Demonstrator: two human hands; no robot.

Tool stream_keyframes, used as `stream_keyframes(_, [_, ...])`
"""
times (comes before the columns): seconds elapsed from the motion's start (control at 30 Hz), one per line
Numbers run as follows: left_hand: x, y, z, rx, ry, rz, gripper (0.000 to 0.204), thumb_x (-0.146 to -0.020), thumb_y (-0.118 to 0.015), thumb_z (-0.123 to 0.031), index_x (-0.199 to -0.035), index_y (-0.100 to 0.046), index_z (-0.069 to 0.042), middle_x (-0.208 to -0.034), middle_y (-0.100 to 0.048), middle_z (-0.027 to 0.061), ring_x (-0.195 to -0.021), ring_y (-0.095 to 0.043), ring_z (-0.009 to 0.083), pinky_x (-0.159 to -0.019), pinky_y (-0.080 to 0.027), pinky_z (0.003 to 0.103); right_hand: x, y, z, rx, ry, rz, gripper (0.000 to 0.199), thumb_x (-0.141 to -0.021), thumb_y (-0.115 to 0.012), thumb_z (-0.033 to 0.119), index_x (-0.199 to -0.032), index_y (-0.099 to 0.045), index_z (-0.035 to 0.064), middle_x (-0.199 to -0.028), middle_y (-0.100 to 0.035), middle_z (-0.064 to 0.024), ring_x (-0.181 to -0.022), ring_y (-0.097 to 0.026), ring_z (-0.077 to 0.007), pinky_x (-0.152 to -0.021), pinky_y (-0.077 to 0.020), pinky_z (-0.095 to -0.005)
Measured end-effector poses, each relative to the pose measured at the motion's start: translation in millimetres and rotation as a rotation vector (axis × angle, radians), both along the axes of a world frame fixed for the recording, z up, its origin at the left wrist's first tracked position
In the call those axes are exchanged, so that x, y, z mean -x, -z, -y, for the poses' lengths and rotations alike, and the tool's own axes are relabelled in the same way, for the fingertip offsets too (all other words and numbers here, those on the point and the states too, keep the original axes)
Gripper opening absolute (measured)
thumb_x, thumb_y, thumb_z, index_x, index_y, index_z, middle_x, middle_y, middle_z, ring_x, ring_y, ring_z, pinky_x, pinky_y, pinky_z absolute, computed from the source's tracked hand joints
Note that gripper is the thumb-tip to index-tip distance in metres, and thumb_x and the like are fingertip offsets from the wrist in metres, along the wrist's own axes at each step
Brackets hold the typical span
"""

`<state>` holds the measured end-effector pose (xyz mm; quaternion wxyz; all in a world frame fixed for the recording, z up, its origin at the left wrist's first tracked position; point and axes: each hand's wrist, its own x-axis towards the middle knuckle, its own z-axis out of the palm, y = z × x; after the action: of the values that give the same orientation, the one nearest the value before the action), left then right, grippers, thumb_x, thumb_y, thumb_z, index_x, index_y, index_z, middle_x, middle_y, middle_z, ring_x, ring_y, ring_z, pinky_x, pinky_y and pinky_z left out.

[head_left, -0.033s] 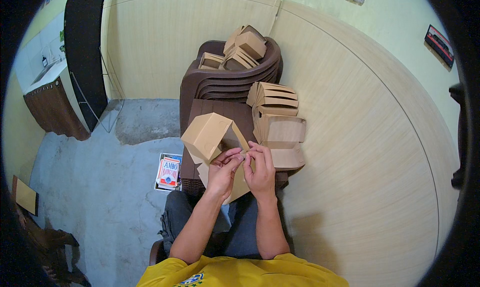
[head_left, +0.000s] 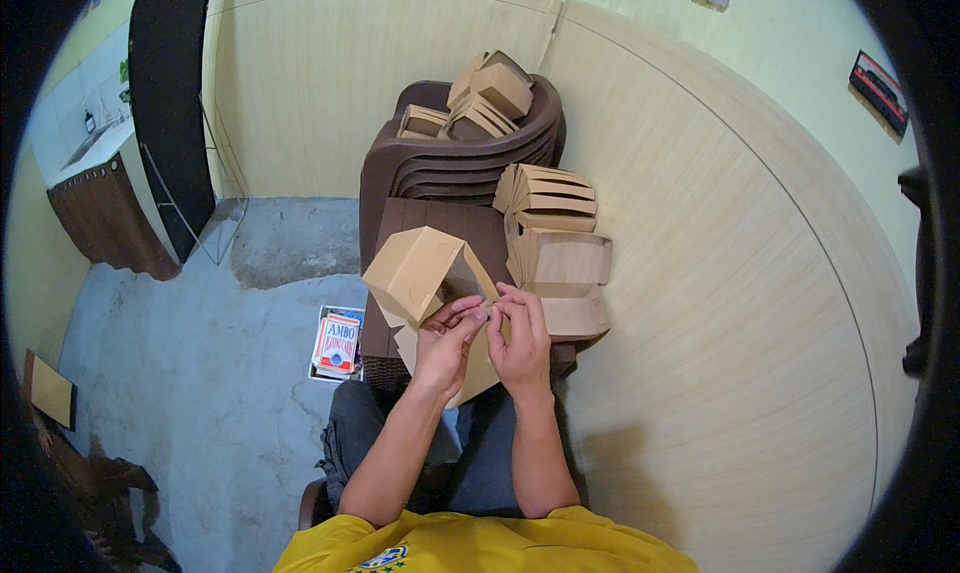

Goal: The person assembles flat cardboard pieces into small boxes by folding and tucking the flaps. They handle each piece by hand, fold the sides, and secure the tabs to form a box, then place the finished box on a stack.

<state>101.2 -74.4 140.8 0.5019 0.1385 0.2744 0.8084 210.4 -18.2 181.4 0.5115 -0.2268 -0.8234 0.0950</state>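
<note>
A half-folded brown cardboard box (head_left: 420, 270) is held over a dark brown stool (head_left: 430, 223), its open side tilted up and left. My left hand (head_left: 445, 345) pinches a flap at the box's lower right edge. My right hand (head_left: 520, 338) grips the same flap right beside it, fingertips touching the left hand's. A flat part of the box hangs below both hands.
A stack of folded brown boxes (head_left: 555, 238) leans on the stool's right side. Several stacked brown plastic chairs (head_left: 460, 158) behind hold more boxes (head_left: 485, 98). A red and white printed packet (head_left: 338, 343) lies on the concrete floor. Wood-panel wall at right, dark cabinet (head_left: 110, 213) at far left.
</note>
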Motion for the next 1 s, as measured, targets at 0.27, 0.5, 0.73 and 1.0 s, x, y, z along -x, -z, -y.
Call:
stream_keyframes(0.27, [3, -7, -2, -0.053, -0.005, 0.017, 0.025, -0.098, -0.071, 0.006, -0.123, -0.071, 0.005, -0.111, -0.074, 0.0091, -0.105, -0.071, 0.0162, -0.1, -0.057, 0.029, 2, -10, -3, -0.032, -0.041, -0.022, 0.011, -0.094, -0.068, -0.008, -0.102, -0.062, -0.0026, -0.114, -0.065, -0.0213, -0.114, -0.072, -0.0387, -0.093, -0.0603, -0.0451])
stream_keyframes(0.5, [-1, -9, -1, -0.069, 0.003, -0.068, 0.024, -0.098, -0.075, 0.001, -0.122, -0.073, 0.002, -0.115, -0.074, 0.0089, -0.11, -0.069, 0.017, -0.102, -0.056, 0.03, -3, -23, 0, -0.025, -0.069, -0.013, 0.011, -0.094, -0.067, -0.008, -0.102, -0.063, -0.0033, -0.116, -0.064, -0.0199, -0.118, -0.071, -0.0385, -0.097, -0.0587, -0.0441])
stream_keyframes(0.73, [0, 3, -5, -0.052, -0.021, -0.212, 0.019, -0.099, -0.075, -0.001, -0.118, -0.074, -0.003, -0.119, -0.074, 0.0063, -0.116, -0.066, 0.0183, -0.108, -0.052, 0.033, -7, -26, -2, 0.012, -0.138, -0.026, 0.01, -0.094, -0.067, -0.009, -0.103, -0.065, -0.0042, -0.12, -0.063, -0.0198, -0.12, -0.071, -0.0375, -0.098, -0.0582, -0.0433])
stream_keyframes(1.0, [-1, -5, -2, -0.039, -0.103, -0.414, 0.016, -0.102, -0.073, -0.004, -0.117, -0.073, -0.004, -0.117, -0.073, 0.0033, -0.111, -0.068, 0.0162, -0.097, -0.063, 0.036, -8, -22, -4, 0.042, -0.116, 0.001, 0.008, -0.097, -0.066, -0.007, -0.104, -0.065, -0.0053, -0.123, -0.064, -0.0194, -0.116, -0.072, -0.0347, -0.092, -0.063, -0.0403])
